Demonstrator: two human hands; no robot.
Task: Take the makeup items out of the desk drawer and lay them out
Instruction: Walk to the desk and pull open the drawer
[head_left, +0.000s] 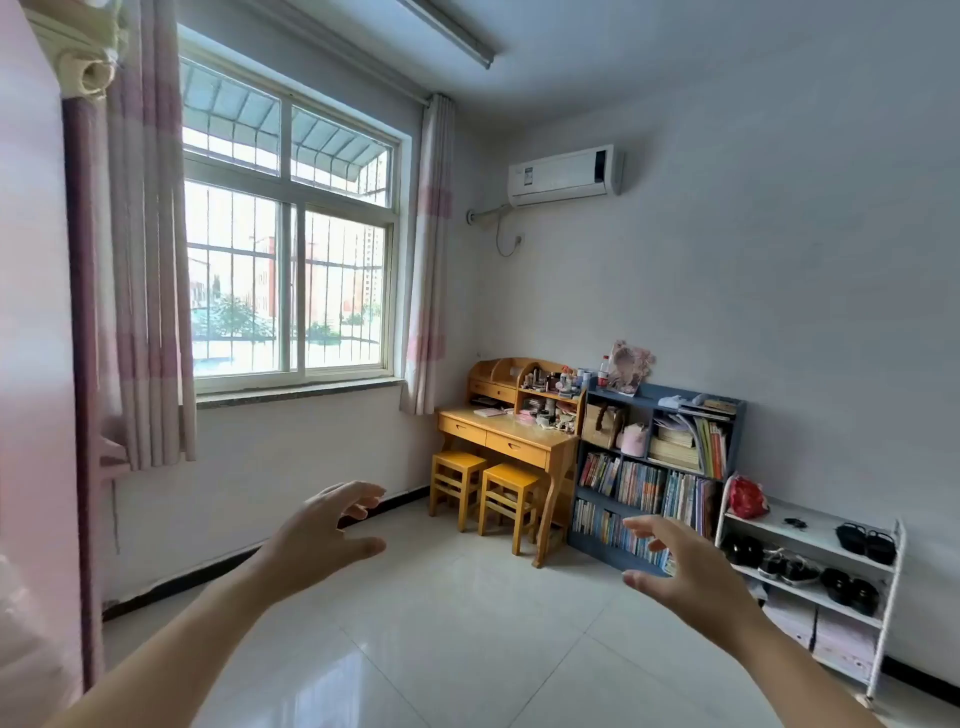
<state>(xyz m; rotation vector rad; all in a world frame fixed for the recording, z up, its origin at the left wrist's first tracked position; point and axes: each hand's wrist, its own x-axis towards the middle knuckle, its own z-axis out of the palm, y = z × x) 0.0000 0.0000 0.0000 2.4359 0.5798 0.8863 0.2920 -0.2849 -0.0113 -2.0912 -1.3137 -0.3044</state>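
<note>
Both arms reach forward over the tiled floor (467, 623), the left hand (322, 535) and right hand (691, 571) each with a wide, empty grip. The table (519, 431) stands well apart in the far corner beside a bookshelf (654, 483), both drawers (488, 439) closed, makeup clutter (550, 395) on its hutch.

Both bare forearms reach forward. The left hand (317, 540) and right hand (685, 566) hang in mid-air, fingers spread and curled, palms seemingly facing each other, holding nothing.
</note>
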